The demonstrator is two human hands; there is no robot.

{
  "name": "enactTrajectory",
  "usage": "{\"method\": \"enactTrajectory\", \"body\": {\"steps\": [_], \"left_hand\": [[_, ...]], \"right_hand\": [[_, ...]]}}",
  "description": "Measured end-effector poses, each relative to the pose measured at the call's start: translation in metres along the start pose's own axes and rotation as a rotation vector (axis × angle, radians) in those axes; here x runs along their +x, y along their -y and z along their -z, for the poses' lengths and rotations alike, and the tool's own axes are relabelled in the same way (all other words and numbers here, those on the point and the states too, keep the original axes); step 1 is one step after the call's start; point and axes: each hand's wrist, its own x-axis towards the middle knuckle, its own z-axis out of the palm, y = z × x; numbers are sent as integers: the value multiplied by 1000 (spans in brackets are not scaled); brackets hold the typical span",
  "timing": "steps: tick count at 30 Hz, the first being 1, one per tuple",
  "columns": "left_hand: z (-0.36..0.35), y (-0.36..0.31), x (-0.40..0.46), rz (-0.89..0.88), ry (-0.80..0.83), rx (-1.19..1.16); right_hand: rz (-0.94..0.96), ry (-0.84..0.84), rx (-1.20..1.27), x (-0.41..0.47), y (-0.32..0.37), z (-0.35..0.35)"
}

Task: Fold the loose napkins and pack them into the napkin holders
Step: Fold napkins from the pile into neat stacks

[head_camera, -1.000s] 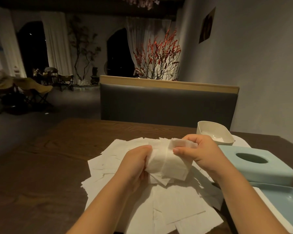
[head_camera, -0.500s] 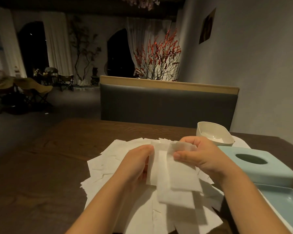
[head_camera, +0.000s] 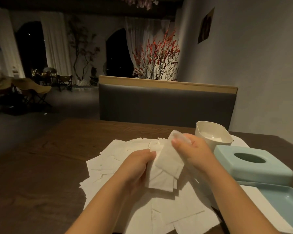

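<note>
A heap of loose white napkins (head_camera: pixel 122 154) covers the middle of the dark wooden table (head_camera: pixel 41 166). Above the heap, my right hand (head_camera: pixel 193 151) pinches the top edge of a folded white napkin (head_camera: pixel 167 161) that hangs tilted. My left hand (head_camera: pixel 139 166) grips the lower left side of a napkin just under it. To the right sit a pale blue holder lid (head_camera: pixel 254 166) with an oval slot, a pale blue holder tray (head_camera: pixel 284 201), and a white holder base (head_camera: pixel 211 132) holding some white napkins.
A grey padded bench back (head_camera: pixel 166 103) with a wooden top rail stands behind the table. A plain wall runs along the right. Folding chairs (head_camera: pixel 32 92) and a red-berried branch arrangement (head_camera: pixel 157 56) stand far off in the dim room.
The napkin, crumpled between both hands at first, was let hang open, and is now folded narrower. My right hand has lifted it up and toward the right.
</note>
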Motion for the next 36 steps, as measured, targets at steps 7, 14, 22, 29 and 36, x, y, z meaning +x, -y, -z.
{"method": "enactTrajectory", "body": {"steps": [7,14,22,29,36], "left_hand": [[-7,2,11,-88,-142,52],[-7,0,4,3,9,-63],[-4,-1,3,9,7,-38],[-6,1,8,6,-110,-72],[-9,0,9,79,-145,-47]], "right_hand": [[39,216,1,-3,3,2],[47,14,-114,1,-3,-21],[53,24,55,-3,10,-5],[57,158,120,-6,11,0],[-7,133,-72,-6,3,-25]]}}
